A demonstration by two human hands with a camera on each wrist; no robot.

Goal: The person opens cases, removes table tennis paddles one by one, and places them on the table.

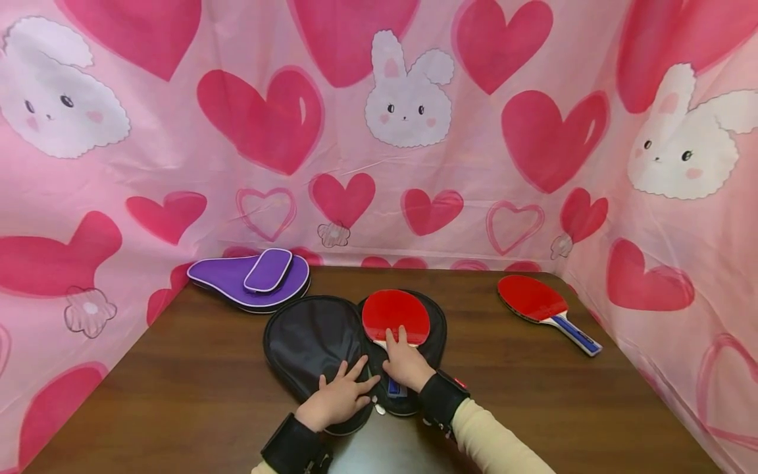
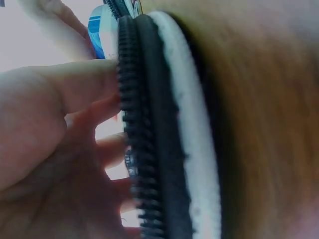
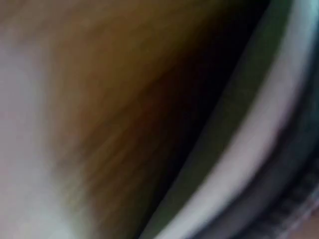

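Note:
A black zippered paddle case (image 1: 314,332) lies unfolded on the table, its two halves side by side. In the right half lies a red table tennis paddle (image 1: 393,313), its blue handle toward the person. My left hand (image 1: 339,398) rests with spread fingers on the left half, near the fold. Close up, the left wrist view shows the case's zipper teeth (image 2: 137,124) and white piping beside the fingers. My right hand (image 1: 407,362) lies over the paddle, fingers extended onto the red face, covering much of the handle. Blurred case edging (image 3: 239,129) fills part of the right wrist view.
A second red paddle (image 1: 533,297) with a blue and white handle lies at the right of the wooden table (image 1: 485,408). At the back left is a purple paddle case (image 1: 225,273) with a small purple pouch (image 1: 269,270) on it. Pink patterned cloth (image 1: 408,171) surrounds the table.

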